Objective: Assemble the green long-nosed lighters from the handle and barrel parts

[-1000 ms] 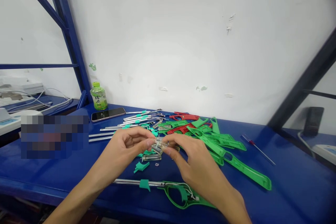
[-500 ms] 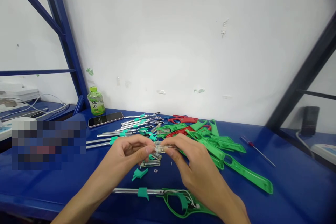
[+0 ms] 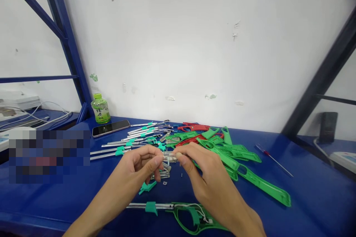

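Between my two hands is a small clear plastic lighter fuel tank. My left hand pinches its left end between thumb and fingertips. The thumb and fingers of my right hand grip the right end and partly hide it. Below my hands lies a half-built long-necked lighter with an open green handle shell, white wires and a metal tube. More clear tanks lie beneath my fingers. A teal trigger piece and a tiny pale part rest nearby on the blue table.
Several metal lighter tubes with teal pieces lie left of centre. Green handle shells and red ones are piled right of centre. A screwdriver lies at the right. A phone and a green bottle stand back left.
My left fingertips have shifted slightly left along the clear tank, and more of it shows between my hands. The view has tilted a little; the parts on the table lie as before.
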Demonstrator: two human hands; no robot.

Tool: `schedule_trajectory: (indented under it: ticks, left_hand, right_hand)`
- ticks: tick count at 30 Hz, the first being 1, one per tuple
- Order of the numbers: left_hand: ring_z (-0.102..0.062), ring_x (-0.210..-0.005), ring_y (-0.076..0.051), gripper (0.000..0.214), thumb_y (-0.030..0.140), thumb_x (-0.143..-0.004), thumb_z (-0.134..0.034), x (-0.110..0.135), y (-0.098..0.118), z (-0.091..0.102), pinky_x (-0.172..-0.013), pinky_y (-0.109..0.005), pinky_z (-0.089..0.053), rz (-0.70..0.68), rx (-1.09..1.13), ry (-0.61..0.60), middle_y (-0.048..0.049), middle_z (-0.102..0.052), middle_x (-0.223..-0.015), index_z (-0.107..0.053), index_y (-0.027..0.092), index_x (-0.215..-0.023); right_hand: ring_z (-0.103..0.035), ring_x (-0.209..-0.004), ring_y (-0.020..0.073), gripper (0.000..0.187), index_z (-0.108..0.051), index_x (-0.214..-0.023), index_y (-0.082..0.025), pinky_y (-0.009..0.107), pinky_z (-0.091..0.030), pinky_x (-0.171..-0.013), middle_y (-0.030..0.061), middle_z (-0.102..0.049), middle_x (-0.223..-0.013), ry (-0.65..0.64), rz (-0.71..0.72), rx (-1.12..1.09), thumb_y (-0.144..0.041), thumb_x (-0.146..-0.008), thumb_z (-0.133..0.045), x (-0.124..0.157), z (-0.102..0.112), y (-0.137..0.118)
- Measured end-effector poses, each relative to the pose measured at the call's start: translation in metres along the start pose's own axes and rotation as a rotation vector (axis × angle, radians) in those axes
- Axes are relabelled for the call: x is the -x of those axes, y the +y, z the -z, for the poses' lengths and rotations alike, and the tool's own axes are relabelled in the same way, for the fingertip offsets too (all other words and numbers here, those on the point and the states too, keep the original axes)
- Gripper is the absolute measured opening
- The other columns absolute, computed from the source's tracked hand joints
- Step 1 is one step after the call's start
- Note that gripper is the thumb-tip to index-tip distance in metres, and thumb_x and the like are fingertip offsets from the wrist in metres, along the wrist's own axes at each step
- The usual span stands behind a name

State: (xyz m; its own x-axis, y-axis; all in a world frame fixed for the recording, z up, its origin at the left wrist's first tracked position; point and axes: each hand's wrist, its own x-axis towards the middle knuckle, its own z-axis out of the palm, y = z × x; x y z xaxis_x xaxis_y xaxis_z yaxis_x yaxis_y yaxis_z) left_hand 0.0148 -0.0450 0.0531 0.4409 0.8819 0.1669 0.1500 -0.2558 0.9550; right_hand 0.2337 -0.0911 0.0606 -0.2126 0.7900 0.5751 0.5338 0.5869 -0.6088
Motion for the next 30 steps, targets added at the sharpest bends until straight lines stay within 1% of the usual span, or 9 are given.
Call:
schedule_trajectory:
  ticks: [5, 9, 14, 18, 21, 25, 30]
  left_hand:
    - [-0.055, -0.062, -0.015, 0.056, 0.077, -0.101, -0.061, 0.0, 0.0018, -0.0009, -0.059, -0.026, -0.042, -0.006, -0.079, -0.033, 0.0014, -0.067, -0.068, -0.066, 0.022, -0.096]
    - [-0.054, -0.061, -0.015, 0.057, 0.08, -0.1, -0.06, 0.0019, -0.0001, 0.0003, -0.058, -0.027, -0.038, -0.003, -0.106, -0.045, 0.002, -0.067, -0.069, -0.063, 0.023, -0.096]
    - [-0.052, -0.061, -0.015, 0.051, 0.074, -0.102, -0.062, 0.0058, -0.0003, 0.0011, -0.057, -0.028, -0.034, 0.012, -0.135, -0.043, 0.0028, -0.066, -0.069, -0.062, 0.024, -0.094]
    - [-0.057, -0.064, -0.016, 0.048, 0.07, -0.103, -0.061, 0.0067, 0.0013, -0.0015, -0.06, -0.028, -0.037, 0.006, -0.134, -0.053, 0.0029, -0.066, -0.07, -0.062, 0.024, -0.094]
    - [-0.057, -0.063, -0.015, 0.047, 0.069, -0.104, -0.061, 0.0056, 0.0026, -0.0031, -0.062, -0.029, -0.04, -0.012, -0.108, -0.058, 0.0034, -0.065, -0.071, -0.062, 0.024, -0.094]
    - [-0.059, -0.064, -0.015, 0.047, 0.069, -0.105, -0.06, 0.0048, 0.005, -0.0029, -0.063, -0.028, -0.043, -0.024, -0.083, -0.062, 0.0038, -0.064, -0.072, -0.062, 0.023, -0.093]
    - [-0.06, -0.064, -0.014, 0.048, 0.069, -0.105, -0.062, 0.0047, 0.0045, -0.0023, -0.063, -0.027, -0.043, -0.034, -0.052, -0.075, 0.0046, -0.062, -0.073, -0.062, 0.023, -0.094]
  right_hand:
    - [-0.068, -0.089, 0.0162, 0.028, -0.072, -0.105, -0.027, 0.031, -0.047, -0.081, -0.0021, -0.075, -0.1, 0.003, 0.005, -0.004, -0.027, -0.118, -0.048, -0.0007, -0.0001, -0.0008]
    - [-0.066, -0.086, 0.0153, 0.029, -0.069, -0.1, -0.026, 0.03, -0.045, -0.078, -0.0026, -0.074, -0.097, 0.001, 0.004, 0.002, -0.027, -0.119, -0.047, -0.0011, 0.0006, -0.0021]
    - [-0.063, -0.082, 0.0146, 0.03, -0.068, -0.097, -0.026, 0.029, -0.044, -0.075, -0.0035, -0.072, -0.093, -0.016, 0.009, -0.009, -0.028, -0.119, -0.047, -0.0008, 0.0014, -0.0031]
    - [-0.059, -0.079, 0.015, 0.033, -0.062, -0.09, -0.024, 0.029, -0.04, -0.072, -0.0032, -0.068, -0.088, -0.018, 0.007, 0.024, -0.029, -0.119, -0.047, -0.0008, 0.0014, -0.0028]
    - [-0.056, -0.075, 0.0149, 0.037, -0.058, -0.084, -0.024, 0.03, -0.038, -0.07, -0.0031, -0.065, -0.084, -0.014, 0.005, 0.041, -0.029, -0.119, -0.046, -0.0008, 0.0016, -0.0028]
    - [-0.054, -0.073, 0.0151, 0.039, -0.059, -0.083, -0.024, 0.031, -0.037, -0.069, -0.0029, -0.061, -0.081, -0.003, 0.002, 0.068, -0.029, -0.119, -0.045, -0.0011, 0.0013, -0.0027]
    - [-0.055, -0.075, 0.0158, 0.038, -0.059, -0.085, -0.023, 0.032, -0.037, -0.07, -0.0017, -0.062, -0.083, -0.008, -0.014, 0.09, -0.03, -0.119, -0.044, -0.0005, 0.0006, -0.0022]
